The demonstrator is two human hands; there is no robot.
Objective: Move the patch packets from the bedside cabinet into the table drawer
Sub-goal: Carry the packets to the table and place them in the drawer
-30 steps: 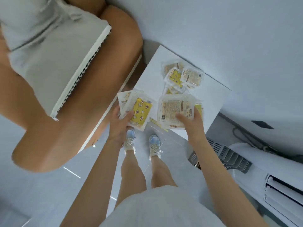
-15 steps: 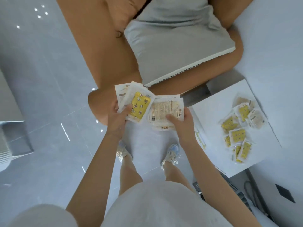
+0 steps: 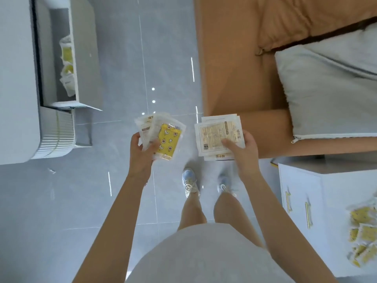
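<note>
Left hand point(image 3: 140, 154) gripped a small fan of packets point(image 3: 161, 135), thumb pressed on the front; top one was yellow with a star and moon print, at least one white one behind it. Right hand point(image 3: 242, 152) held a stack of larger white packets point(image 3: 218, 135), thumb clamped on the printed face, fingers underneath. Both bundles were in the air over the floor point(image 3: 122, 58), apart from each other, above the shoes.

Table point(image 3: 18, 78) stood at far left with its drawer point(image 3: 85, 58) pulled open; several packets already lay inside, against the front wall. Cabinet point(image 3: 302, 193) was at lower right, with more yellow packets point(image 3: 363, 231) loose on top, blurred at the frame edge. Bed point(image 3: 234, 58) was at upper right with a grey pillow point(image 3: 326, 88) on it.
</note>
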